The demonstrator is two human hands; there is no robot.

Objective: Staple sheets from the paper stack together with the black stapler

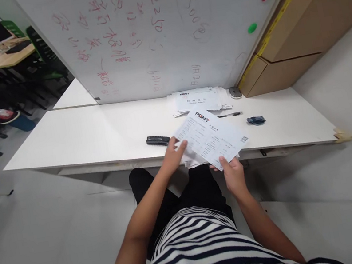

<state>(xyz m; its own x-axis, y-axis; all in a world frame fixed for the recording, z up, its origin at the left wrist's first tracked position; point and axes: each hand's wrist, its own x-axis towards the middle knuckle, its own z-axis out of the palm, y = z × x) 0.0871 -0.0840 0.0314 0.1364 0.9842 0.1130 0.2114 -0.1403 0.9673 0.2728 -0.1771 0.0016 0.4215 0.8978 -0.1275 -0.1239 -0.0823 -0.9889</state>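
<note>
A printed sheet of paper [212, 137] with a red and black logo is held tilted over the front edge of the white table [95, 134], with more sheets under it. My right hand [233, 172] pinches its near corner from below. My left hand [174, 152] rests its fingers on the sheet's left edge, closed on the papers. A black stapler [157, 140] lies just left of my left hand.
A second stack of printed sheets [197, 100] lies at the back by the whiteboard [146, 33]. A black pen [230, 115] and a small dark blue object [256, 120] lie to the right. Cardboard boxes [306, 24] stand at the right; office chairs at the left.
</note>
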